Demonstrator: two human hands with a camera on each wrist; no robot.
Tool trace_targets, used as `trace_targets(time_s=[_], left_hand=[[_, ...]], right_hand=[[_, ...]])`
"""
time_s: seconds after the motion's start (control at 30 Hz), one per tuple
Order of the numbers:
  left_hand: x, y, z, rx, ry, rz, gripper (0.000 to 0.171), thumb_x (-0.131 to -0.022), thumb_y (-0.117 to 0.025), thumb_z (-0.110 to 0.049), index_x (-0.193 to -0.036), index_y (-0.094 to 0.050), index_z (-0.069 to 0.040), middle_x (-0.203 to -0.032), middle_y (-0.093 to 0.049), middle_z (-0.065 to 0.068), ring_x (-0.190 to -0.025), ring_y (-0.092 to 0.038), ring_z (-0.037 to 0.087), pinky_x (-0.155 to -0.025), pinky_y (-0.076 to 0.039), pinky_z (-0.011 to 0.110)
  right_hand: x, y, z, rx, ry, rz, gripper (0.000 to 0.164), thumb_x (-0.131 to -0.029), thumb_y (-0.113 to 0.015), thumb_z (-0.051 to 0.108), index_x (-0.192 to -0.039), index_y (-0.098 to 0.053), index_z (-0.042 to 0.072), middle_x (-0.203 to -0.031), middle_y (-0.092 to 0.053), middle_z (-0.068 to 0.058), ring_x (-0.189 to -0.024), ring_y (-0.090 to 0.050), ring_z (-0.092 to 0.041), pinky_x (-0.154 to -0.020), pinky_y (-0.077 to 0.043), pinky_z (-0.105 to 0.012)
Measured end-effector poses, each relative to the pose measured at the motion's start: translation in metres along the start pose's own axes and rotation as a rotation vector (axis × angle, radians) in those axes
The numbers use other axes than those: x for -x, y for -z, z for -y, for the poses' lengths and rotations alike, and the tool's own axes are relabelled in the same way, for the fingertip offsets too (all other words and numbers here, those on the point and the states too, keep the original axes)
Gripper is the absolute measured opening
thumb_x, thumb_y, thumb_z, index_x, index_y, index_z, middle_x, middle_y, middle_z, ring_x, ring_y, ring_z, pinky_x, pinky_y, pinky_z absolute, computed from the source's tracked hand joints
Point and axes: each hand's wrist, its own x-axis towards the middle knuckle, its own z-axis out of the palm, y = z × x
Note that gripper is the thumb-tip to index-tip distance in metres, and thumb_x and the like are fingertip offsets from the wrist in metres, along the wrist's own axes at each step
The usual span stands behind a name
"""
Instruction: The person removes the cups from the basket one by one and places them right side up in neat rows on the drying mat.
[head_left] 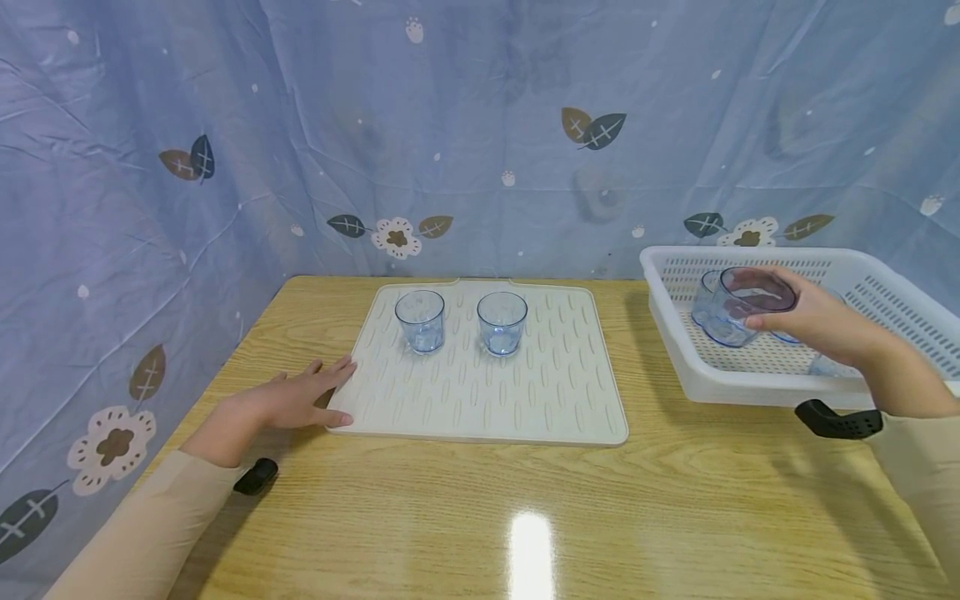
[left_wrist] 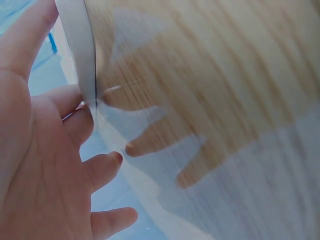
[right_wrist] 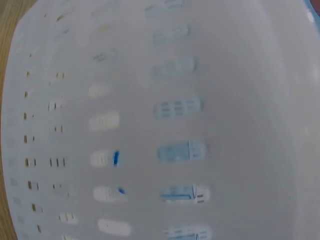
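Note:
My right hand (head_left: 825, 321) grips a clear bluish drinking glass (head_left: 737, 323) by its side, thumb in front, over the white plastic basket (head_left: 697, 379). Other glasses, including one at the left (head_left: 705, 302), sit in the basket, partly hidden behind the hand. At the left, my left hand (head_left: 303, 400) touches the left edge of a cream draining mat (head_left: 480, 412) with its fingers spread. Its fingertips (left_wrist: 112, 162) show in the left wrist view, close to the mat's rim (left_wrist: 82, 45). Two matching glasses, one left (head_left: 422, 323) and one right (head_left: 502, 325), stand upright on the mat.
A wooden table (head_left: 420, 508) carries mat and basket, with a strip of wood between them. Behind hangs a blue patterned curtain (head_left: 465, 125), which also runs down the left side. In the right wrist view the basket's slotted wall (right_wrist: 245, 125) fills most of the picture.

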Motion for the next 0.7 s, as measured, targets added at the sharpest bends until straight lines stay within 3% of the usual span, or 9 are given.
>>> trace_targets(time_s=[0.23, 0.43, 0.7], left_hand=[[0.001, 0.001, -0.001, 0.001, 0.005, 0.001, 0.102, -0.096, -0.064, -0.059, -0.165, -0.014, -0.004, -0.169, -0.008, 0.021, -0.148, -0.001, 0.058, -0.103, -0.001, 0.085], [0.001, 0.001, -0.002, 0.001, 0.005, 0.003, 0.102, -0.095, -0.065, -0.059, -0.165, -0.014, -0.004, -0.169, -0.008, 0.021, -0.148, -0.002, 0.058, -0.103, -0.001, 0.085], [-0.001, 0.002, -0.001, -0.001, 0.008, 0.005, 0.103, -0.095, -0.064, -0.06, -0.165, -0.013, -0.004, -0.169, -0.008, 0.022, -0.148, -0.001, 0.058, -0.103, -0.001, 0.085]], right_hand=[[-0.006, -0.004, 0.01, -0.069, 0.067, 0.032, 0.062, -0.098, -0.056, -0.015, -0.142, -0.046, 0.027, -0.132, -0.057, 0.017, -0.113, -0.063, 0.002, -0.084, -0.054, -0.017], [-0.012, -0.01, 0.016, -0.174, 0.124, 0.078, 0.063, -0.097, -0.055, -0.019, -0.143, -0.047, 0.023, -0.133, -0.059, 0.011, -0.115, -0.063, -0.002, -0.086, -0.053, -0.016], [-0.021, -0.023, 0.033, -0.141, 0.117, 0.083, 0.063, -0.098, -0.057, -0.016, -0.146, -0.045, 0.022, -0.135, -0.058, 0.012, -0.117, -0.062, -0.002, -0.087, -0.054, -0.019]])
